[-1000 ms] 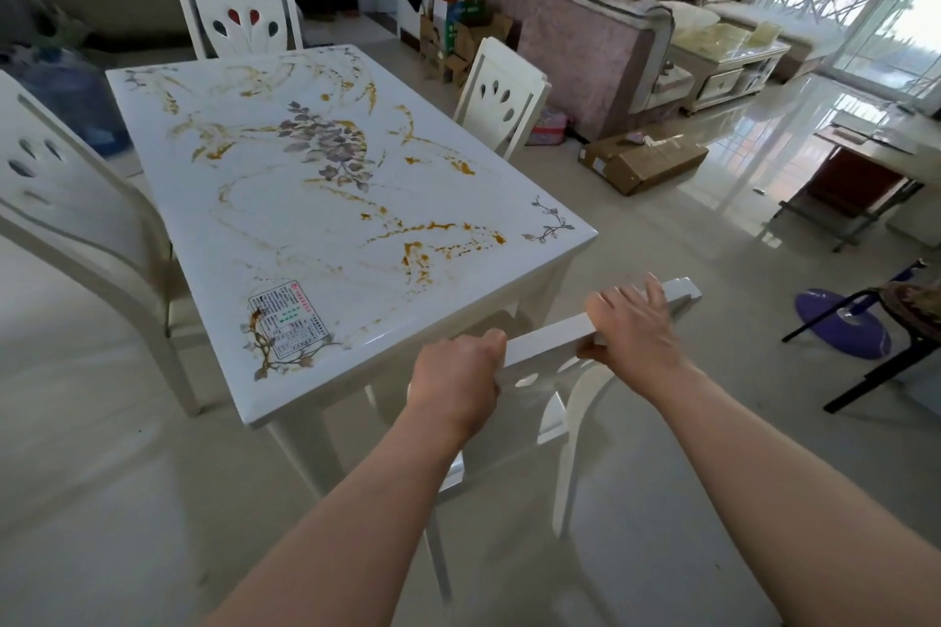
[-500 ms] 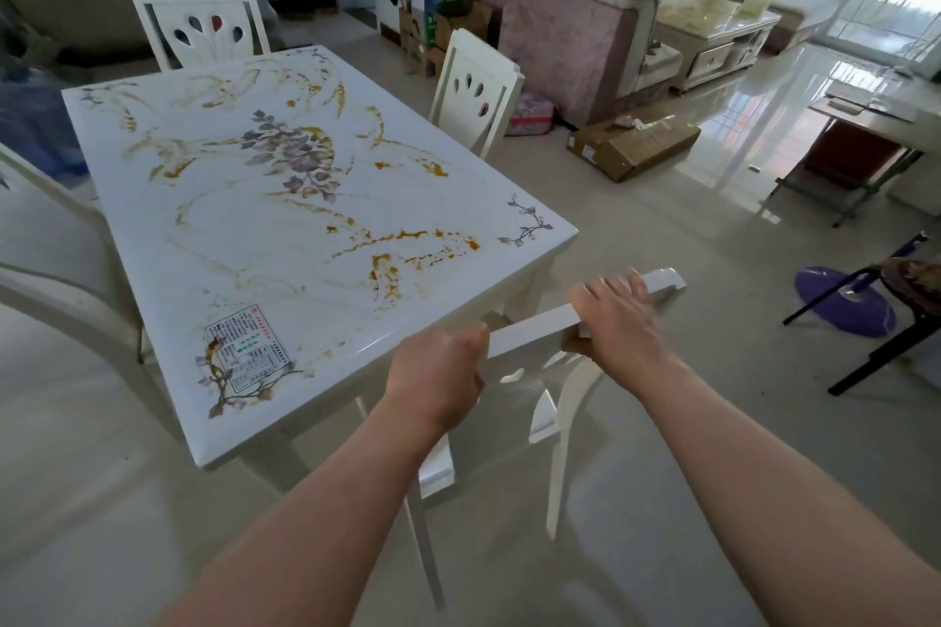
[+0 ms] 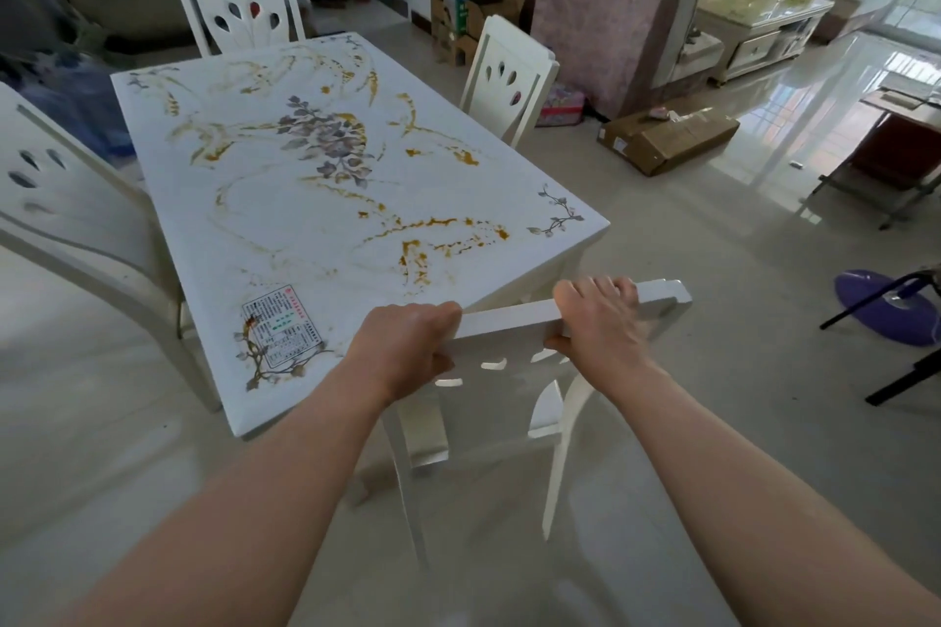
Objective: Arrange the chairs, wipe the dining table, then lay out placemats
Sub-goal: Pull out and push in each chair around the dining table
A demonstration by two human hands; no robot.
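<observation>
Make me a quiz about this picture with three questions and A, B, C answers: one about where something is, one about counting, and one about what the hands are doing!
1. Where is the printed sticker on the table?
A. the middle
B. the near corner
C. the far end

2. How many white chairs can you see?
A. two
B. four
C. six

3. What are the hands doing?
A. wiping
B. hanging free
C. gripping a chair

Answers:
1 B: the sticker sits at the corner beside the left hand.
2 B: there is the far chair, the left-side chair, the right-side chair and the near chair.
3 C: the left hand and right hand both curl over the near chair's top rail.
</observation>
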